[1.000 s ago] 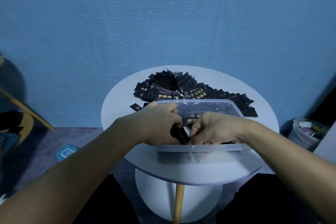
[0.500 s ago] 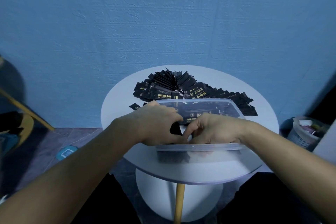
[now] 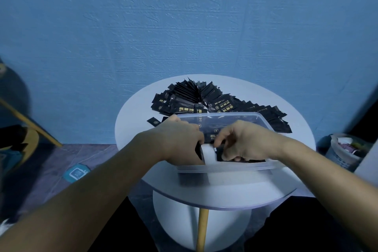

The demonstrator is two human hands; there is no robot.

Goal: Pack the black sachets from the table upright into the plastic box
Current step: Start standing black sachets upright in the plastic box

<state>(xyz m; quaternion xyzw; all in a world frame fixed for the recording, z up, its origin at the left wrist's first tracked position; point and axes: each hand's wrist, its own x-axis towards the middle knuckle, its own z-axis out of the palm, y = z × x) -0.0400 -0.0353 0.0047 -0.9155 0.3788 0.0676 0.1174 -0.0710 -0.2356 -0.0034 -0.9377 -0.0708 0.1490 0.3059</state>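
the fingers (image 3: 192, 130) of our left hand (image 3: 176, 143) are curled tight round an upright stack (image 3: 197, 152) of black sachets at the left end of the box. only the stack's dark near edge shows under our palm. the fingers (image 3: 222, 139) of our right hand (image 3: 247, 141) bend downward, with forefinger and thumb nipping the top of a second clump (image 3: 241, 160) of sachets lying low along the near wall. a strip of bare pale floor shows between the two lots.

behind everything we see a textured blue wall (image 3: 184, 26). in front of it stands the round white table (image 3: 135, 129) on its yellow leg (image 3: 202, 229). the clear plastic box (image 3: 235, 168) sits on the table's near half, and both our hands reach down inside it. just beyond the box's far wall, a loose pile (image 3: 194, 98) of black sachets with gold print fans across the table. one stray sachet (image 3: 153, 122) lies flat by the box's far left corner, near our left knuckles.
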